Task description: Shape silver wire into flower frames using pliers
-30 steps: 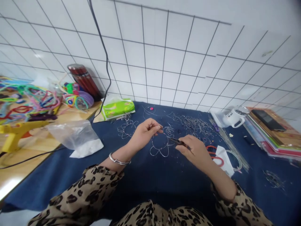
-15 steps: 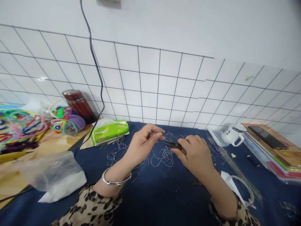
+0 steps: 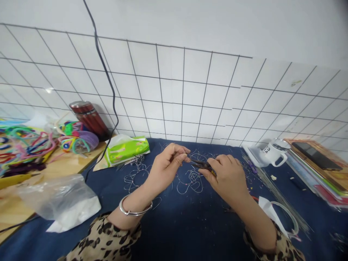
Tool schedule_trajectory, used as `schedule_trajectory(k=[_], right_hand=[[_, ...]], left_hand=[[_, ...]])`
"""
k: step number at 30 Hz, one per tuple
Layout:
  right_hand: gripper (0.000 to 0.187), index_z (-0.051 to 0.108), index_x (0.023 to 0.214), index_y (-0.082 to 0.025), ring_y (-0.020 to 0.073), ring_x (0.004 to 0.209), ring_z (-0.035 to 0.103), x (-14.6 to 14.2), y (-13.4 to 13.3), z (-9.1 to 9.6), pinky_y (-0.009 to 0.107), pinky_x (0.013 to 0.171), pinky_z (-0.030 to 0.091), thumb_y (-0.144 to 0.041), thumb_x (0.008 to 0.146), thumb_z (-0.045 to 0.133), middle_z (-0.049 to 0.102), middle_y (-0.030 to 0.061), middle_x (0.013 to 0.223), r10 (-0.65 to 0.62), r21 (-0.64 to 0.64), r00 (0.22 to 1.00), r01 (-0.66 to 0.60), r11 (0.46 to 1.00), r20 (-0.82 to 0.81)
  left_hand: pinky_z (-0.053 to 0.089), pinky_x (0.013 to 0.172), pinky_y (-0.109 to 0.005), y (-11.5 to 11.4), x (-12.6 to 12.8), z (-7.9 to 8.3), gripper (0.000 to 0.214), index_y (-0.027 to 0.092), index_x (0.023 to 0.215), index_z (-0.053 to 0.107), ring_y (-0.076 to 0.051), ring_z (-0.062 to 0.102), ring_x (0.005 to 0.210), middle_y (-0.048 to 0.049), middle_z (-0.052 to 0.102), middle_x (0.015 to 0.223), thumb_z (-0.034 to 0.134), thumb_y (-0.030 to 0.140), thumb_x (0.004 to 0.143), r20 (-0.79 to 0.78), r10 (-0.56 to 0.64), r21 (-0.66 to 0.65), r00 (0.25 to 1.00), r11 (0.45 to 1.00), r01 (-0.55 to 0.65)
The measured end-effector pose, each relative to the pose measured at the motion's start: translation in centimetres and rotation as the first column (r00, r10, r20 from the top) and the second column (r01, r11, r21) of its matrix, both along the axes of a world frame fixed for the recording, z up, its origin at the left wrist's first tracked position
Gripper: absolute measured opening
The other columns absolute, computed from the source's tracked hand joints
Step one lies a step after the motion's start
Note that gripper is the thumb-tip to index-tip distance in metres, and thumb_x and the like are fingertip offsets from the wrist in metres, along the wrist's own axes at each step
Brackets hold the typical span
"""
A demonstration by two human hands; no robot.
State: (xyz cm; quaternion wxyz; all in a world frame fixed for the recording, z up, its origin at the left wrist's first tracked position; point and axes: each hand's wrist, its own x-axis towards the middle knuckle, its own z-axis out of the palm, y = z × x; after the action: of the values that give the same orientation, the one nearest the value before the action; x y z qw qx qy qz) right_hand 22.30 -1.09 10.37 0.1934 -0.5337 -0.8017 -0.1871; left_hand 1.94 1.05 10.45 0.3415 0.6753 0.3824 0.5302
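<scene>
My left hand (image 3: 169, 165) is pinched closed over the middle of the dark cloth (image 3: 168, 232). What its fingertips hold is too small to make out. My right hand (image 3: 228, 177) is wrapped round a pair of pliers (image 3: 202, 165) with dark jaws and a bit of yellow on the handle. The jaws point left and their tips come right up to my left fingertips; contact is hard to tell. Behind and below the hands lie tangled thin wires (image 3: 193, 179), and more wire loops (image 3: 133, 177) lie left of my left hand.
A green tissue pack (image 3: 127, 149) and red flask (image 3: 88, 119) stand back left, near colourful pipe cleaners (image 3: 29, 145) and a clear plastic bag (image 3: 65, 195). At right are a white mug (image 3: 276, 152), straight wires (image 3: 280, 195) and a stack of books with a phone (image 3: 317, 156).
The pliers have moved left, their jaws now reaching my left fingertips. My left hand keeps its pinch almost in place. The view has shifted slightly.
</scene>
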Motion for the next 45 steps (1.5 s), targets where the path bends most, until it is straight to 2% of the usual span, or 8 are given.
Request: schedule_trajectory(k=[4, 11, 17, 24, 35, 45], right_hand=[[0.043, 0.062, 0.092, -0.020, 0.0206, 0.078, 0.041, -0.2, -0.1, -0.2, 0.033, 0.070, 0.027, -0.056, 0.086, 0.039, 0.055, 0.0075, 0.080, -0.025, 0.029, 1.000, 0.025, 0.999, 0.015], [0.043, 0.061, 0.096, -0.020, 0.0214, 0.079, 0.041, -0.6, -0.6, -0.5, 0.035, 0.071, 0.026, -0.055, 0.086, 0.039, 0.055, 0.0080, 0.081, -0.096, 0.132, 0.994, 0.088, 0.987, 0.059], [0.039, 0.061, 0.094, -0.020, 0.0210, 0.078, 0.040, -0.3, -0.3, -0.9, 0.035, 0.070, 0.025, -0.053, 0.086, 0.040, 0.054, 0.0073, 0.079, -0.077, 0.170, 0.993, 0.060, 0.984, 0.095], [0.040, 0.061, 0.090, -0.020, 0.0197, 0.075, 0.039, -0.1, 0.1, -1.1, 0.034, 0.069, 0.024, -0.054, 0.086, 0.040, 0.053, 0.0061, 0.076, -0.055, 0.152, 0.993, 0.039, 0.988, 0.103], [0.042, 0.057, 0.073, -0.019, 0.0153, 0.067, 0.040, 0.1, 0.6, -1.6, 0.029, 0.065, 0.025, -0.053, 0.088, 0.038, 0.051, 0.0032, 0.068, 0.037, 0.046, 0.999, -0.038, 0.998, 0.019], [0.040, 0.058, 0.078, -0.019, 0.0183, 0.074, 0.040, -0.3, 0.1, -1.2, 0.032, 0.068, 0.024, -0.053, 0.087, 0.039, 0.052, 0.0052, 0.074, -0.021, 0.081, 0.999, 0.017, 0.997, 0.046]], left_hand=[[0.046, 0.069, -0.028, 0.1, 0.0, -0.3, 0.007, 0.018, 0.083, 0.053, -0.019, 0.058, 0.094, -0.0049, 0.064, 0.085, 0.047, 0.020, 0.088, -0.005, 0.008, 0.042, 1.000, 0.999, -0.008], [0.046, 0.064, -0.026, 0.4, 0.3, -0.8, 0.007, 0.018, 0.081, 0.054, -0.015, 0.060, 0.082, -0.0050, 0.064, 0.089, 0.049, 0.019, 0.087, 0.002, -0.008, 0.020, 1.000, 1.000, 0.008], [0.047, 0.060, -0.024, 0.5, 0.6, -1.1, 0.005, 0.017, 0.082, 0.055, -0.009, 0.057, 0.067, -0.0053, 0.063, 0.095, 0.051, 0.019, 0.085, 0.047, -0.015, -0.036, 0.999, 0.999, 0.017], [0.048, 0.058, -0.023, 0.7, 0.6, -1.5, 0.005, 0.017, 0.083, 0.055, -0.009, 0.058, 0.066, -0.0055, 0.064, 0.094, 0.052, 0.020, 0.085, 0.107, -0.028, -0.069, 0.994, 0.997, 0.036], [0.049, 0.060, -0.025, 1.0, 0.8, -1.8, 0.005, 0.016, 0.084, 0.056, -0.010, 0.058, 0.064, -0.0045, 0.065, 0.082, 0.052, 0.019, 0.085, 0.118, -0.014, 0.024, 0.993, 1.000, 0.011], [0.048, 0.060, -0.025, 0.9, 0.9, -2.2, 0.008, 0.017, 0.087, 0.057, -0.011, 0.059, 0.064, -0.0035, 0.066, 0.076, 0.053, 0.024, 0.085, 0.095, 0.037, -0.032, 0.995, 0.999, -0.034]])
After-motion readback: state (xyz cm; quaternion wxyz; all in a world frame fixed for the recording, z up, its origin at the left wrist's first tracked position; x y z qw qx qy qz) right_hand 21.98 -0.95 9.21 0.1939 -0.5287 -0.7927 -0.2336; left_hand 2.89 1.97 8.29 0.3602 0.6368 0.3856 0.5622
